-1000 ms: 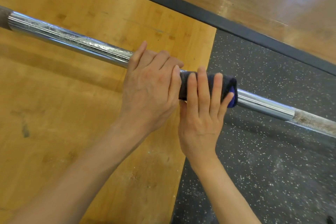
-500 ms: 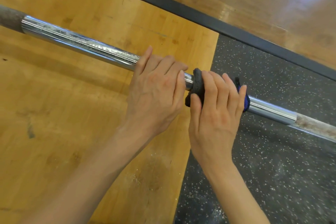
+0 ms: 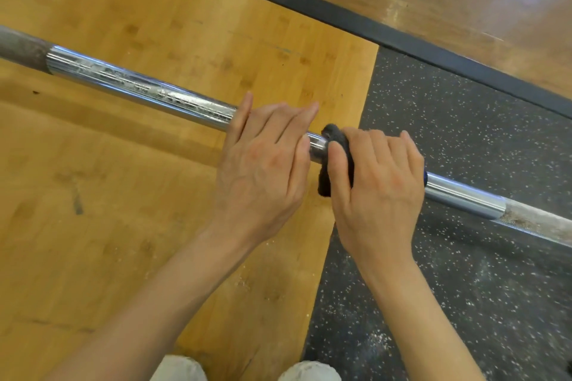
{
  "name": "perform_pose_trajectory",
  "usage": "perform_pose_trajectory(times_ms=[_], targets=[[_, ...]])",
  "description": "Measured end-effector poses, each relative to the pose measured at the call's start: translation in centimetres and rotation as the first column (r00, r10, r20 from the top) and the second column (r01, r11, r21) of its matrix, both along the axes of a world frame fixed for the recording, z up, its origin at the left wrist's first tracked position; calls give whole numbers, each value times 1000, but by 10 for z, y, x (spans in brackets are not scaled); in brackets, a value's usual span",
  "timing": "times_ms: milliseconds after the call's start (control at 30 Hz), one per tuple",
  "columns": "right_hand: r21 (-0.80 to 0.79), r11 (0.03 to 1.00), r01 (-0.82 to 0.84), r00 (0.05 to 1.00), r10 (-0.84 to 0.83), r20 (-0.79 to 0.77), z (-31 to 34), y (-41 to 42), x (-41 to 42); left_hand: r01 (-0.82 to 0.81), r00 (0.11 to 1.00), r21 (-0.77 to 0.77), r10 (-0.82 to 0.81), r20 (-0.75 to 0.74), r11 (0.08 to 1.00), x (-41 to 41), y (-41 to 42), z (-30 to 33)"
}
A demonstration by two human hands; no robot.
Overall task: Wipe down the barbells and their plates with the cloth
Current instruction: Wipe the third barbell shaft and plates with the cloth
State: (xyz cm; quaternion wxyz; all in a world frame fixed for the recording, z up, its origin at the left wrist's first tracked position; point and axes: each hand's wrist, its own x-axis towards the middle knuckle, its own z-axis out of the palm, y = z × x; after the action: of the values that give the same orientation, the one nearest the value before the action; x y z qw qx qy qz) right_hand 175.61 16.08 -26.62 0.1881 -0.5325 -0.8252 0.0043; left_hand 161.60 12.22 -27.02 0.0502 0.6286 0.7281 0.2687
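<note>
The fingers (image 3: 278, 120) of the left hand (image 3: 263, 164) lie curled over the top of the bar (image 3: 139, 88), pressed close together and gripping bare chrome; just to their right, the right hand (image 3: 377, 182) has its fingers wrapped round the dark cloth (image 3: 332, 136), which is bunched about the bar, with the thumb pressing the cloth from the near side. A small gap of shiny bar shows between the two hands.

The bar runs slantwise from upper left to lower right, above the wood floor (image 3: 93, 195) on the left and the speckled rubber mat (image 3: 464, 288) on the right. It is likely heavy and rigid. The smooth chrome looks slippery, so the steadying hand does best gripping it full round as it does now; the rough grey stretches at each end would give a surer hold. The cloth is soft and light and should slide easily if squeezed evenly.

Both ends of the bar are cut off, so no plates can be seen. What carries the bar is out of view. Most of the cloth is hidden under the right hand; a blue edge peeps out at its right side.
</note>
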Motion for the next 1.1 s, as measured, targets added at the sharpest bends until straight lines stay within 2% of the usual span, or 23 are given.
perform_pose_trajectory(times_ms=[100, 167, 300, 400, 533, 600, 767, 833, 900, 967, 1100], targets=[[-45, 991, 127, 987, -131, -95, 2, -7, 14, -85, 996, -17, 85, 12, 996, -20, -10, 2], [-48, 987, 155, 980, -160, -122, -2, -20, 12, -169, 986, -3, 169, 5, 986, -38, -15, 1], [-89, 996, -18, 999, 15, -44, 2, -30, -33, -204, 978, 24, 205, -36, 979, -45, -23, -4], [-154, 978, -138, 990, 134, -35, 9, -32, -29, -209, 977, 41, 211, -30, 977, -41, -28, -7], [-153, 988, 15, 996, -29, -88, 10, -49, 10, -216, 976, 38, 217, -19, 976, -42, -38, -5], [-175, 984, 26, 995, -43, -95, 8, -51, -4, -208, 978, 32, 209, -14, 977, -41, -41, -5], [-198, 959, -202, 979, 197, -46, 13, -48, -45, -194, 981, 30, 195, -24, 981, -41, -51, -4], [-231, 954, -190, 982, 189, -27, 16, -51, -20, -191, 981, 19, 191, -21, 981, -41, -55, -4], [-272, 957, -106, 994, 100, -36, 21, -52, 3, -190, 982, 18, 190, -23, 982, -40, -59, -4], [-309, 948, -78, 997, 75, -20, 23, -49, -4, -188, 982, 20, 189, -24, 982, -40, -61, -5], [-336, 904, -265, 958, 287, 16, 24, -50, -56, -190, 981, 22, 190, -41, 982, -39, -66, -5]])
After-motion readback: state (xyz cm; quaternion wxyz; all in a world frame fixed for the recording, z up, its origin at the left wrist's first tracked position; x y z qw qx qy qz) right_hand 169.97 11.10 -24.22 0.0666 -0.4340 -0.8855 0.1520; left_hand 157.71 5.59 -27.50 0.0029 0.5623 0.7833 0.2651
